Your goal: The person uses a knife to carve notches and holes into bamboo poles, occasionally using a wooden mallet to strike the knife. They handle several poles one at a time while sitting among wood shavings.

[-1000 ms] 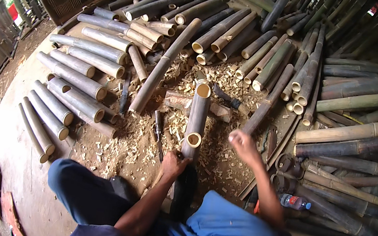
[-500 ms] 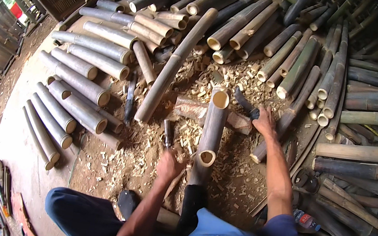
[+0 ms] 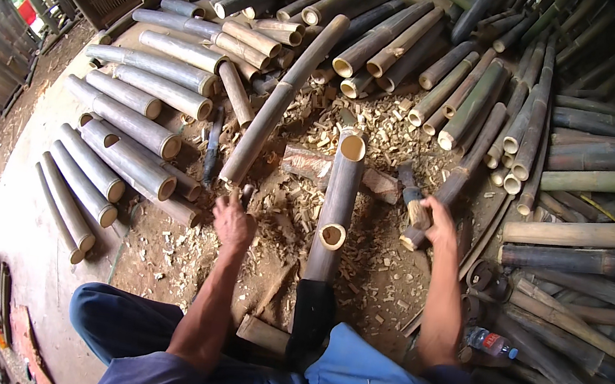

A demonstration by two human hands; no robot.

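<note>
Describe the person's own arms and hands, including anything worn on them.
The left hand and right hand are both ungloved, and the forearms are uncovered. Dark blue, plain-looking sleeves cover the upper arms. No watch or bracelet shows; rings are too small to tell.

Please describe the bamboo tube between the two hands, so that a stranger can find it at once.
From the blue trousers, look straight ahead onto the chip-strewn ground. Between the left hand and the right hand, one grey-brown bamboo tube points away from the trousers. Unlike the neighbouring tubes, it crosses a wooden block.
</note>
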